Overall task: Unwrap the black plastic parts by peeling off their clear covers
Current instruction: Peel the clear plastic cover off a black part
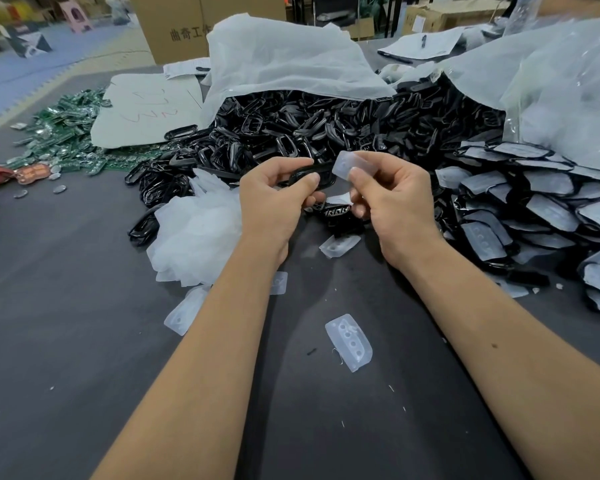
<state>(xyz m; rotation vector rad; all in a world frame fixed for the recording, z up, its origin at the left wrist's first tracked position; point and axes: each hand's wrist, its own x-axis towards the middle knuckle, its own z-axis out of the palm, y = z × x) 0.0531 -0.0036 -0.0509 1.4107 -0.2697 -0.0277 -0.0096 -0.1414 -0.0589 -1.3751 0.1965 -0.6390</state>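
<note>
Nearest the lens: bare forearms over dark grey table, with loose clear cover lying flat between them, row of holes showing. More peeled covers scattered just beyond, one under left wrist, one near right wrist.

Left hand: fingers curled round black plastic part, thumb pressed on its near edge. Part held above table, between both hands.

Right hand: thumb and forefinger pinching clear film, lifted at part's right end. Cannot tell whether film fully free of part or attached at one edge.

Below hands: another black part with cut-out pattern resting on table, partly hidden by fingers.

Left of hands: white heap of peeled covers, touching a few black frames.

Behind hands: large pile of black parts spilling from white bag.

Right: stack of wrapped parts, each under cloudy cover, beside clear bag.

Far left: green circuit boards spread beside white sheet with red scribble. Cardboard box at table's far edge, printed characters on side.
</note>
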